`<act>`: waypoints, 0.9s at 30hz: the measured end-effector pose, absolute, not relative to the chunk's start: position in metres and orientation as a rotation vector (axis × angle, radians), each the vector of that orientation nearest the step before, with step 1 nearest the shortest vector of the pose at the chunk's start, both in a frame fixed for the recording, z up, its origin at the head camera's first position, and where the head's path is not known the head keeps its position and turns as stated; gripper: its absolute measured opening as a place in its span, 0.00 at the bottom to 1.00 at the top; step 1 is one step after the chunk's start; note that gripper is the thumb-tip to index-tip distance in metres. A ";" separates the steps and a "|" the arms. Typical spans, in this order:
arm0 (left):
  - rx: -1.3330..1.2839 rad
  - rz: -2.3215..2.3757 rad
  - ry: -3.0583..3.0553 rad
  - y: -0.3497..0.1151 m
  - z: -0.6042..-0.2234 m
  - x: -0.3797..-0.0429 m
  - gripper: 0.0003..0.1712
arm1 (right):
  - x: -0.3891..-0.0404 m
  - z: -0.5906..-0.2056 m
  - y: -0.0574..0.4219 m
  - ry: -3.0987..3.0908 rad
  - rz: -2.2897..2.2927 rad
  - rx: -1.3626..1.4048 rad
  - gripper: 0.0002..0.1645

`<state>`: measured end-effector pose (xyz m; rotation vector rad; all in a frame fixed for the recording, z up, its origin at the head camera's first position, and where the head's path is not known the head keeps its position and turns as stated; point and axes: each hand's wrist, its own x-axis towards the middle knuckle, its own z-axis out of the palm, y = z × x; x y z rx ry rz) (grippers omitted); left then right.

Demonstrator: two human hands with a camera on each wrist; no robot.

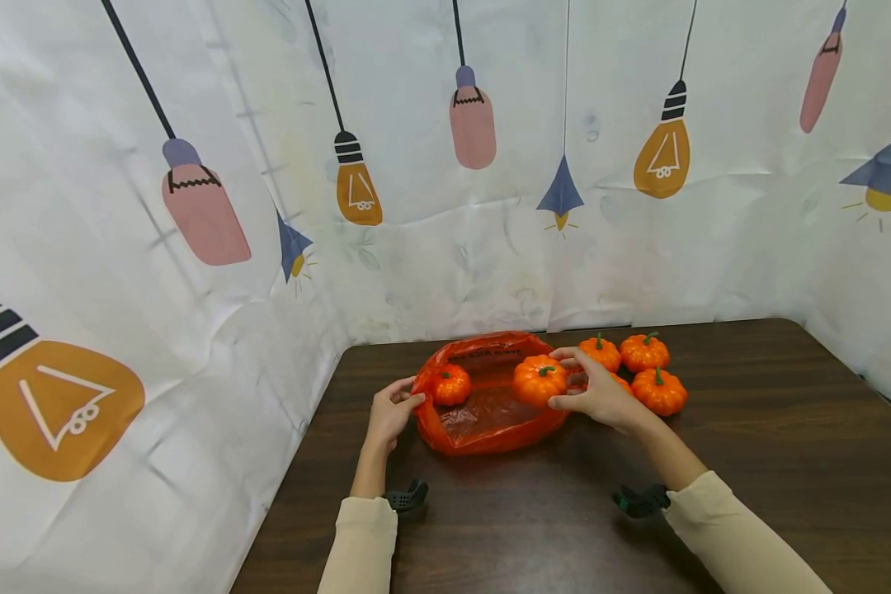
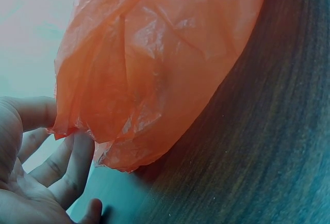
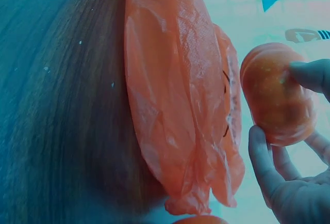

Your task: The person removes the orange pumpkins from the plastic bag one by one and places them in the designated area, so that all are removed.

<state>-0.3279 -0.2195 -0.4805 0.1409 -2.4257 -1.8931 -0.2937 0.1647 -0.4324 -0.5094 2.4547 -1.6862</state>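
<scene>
A red plastic bag [image 1: 464,441] lies spread open on the table, its mouth facing up. My left hand [image 1: 392,412] pinches the bag's left rim between thumb and fingers; the left wrist view shows the thin plastic [image 2: 149,74] gathered at the fingertips. Inside the bag, at its left side, sits one small orange pumpkin [image 1: 451,385]. Another orange pumpkin [image 1: 539,380] with a green stem is held by my right hand [image 1: 597,392] over the bag's right part. In the right wrist view, thumb and fingers grip this pumpkin [image 3: 278,97] beside the bag's rim.
Several more orange pumpkins [image 1: 659,391] stand together on the dark wooden table [image 1: 772,429], right of the bag and behind my right hand. A white cloth [image 1: 416,272] printed with lamps hangs along the table's back and left side.
</scene>
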 end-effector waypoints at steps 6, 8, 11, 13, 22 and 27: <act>0.147 -1.882 -2.412 -0.217 -0.481 -0.327 0.23 | -0.288 -0.434 0.175 2.498 -1.671 -0.512 0.44; 0.151 -1.874 -2.409 -0.217 -0.482 -0.326 0.22 | -0.286 -0.435 0.179 2.508 -1.668 -0.519 0.44; 0.157 -1.868 -2.414 -0.217 -0.482 -0.326 0.22 | -0.282 -0.435 0.183 2.514 -1.671 -0.530 0.43; 0.155 -1.862 -2.420 -0.217 -0.482 -0.326 0.22 | -0.279 -0.435 0.186 2.519 -1.670 -0.533 0.43; 0.151 -1.838 -2.437 -0.218 -0.482 -0.325 0.23 | -0.262 -0.434 0.202 2.542 -1.644 -0.523 0.42; 0.148 -1.829 -2.444 -0.218 -0.482 -0.324 0.23 | -0.255 -0.435 0.211 2.553 -1.627 -0.504 0.43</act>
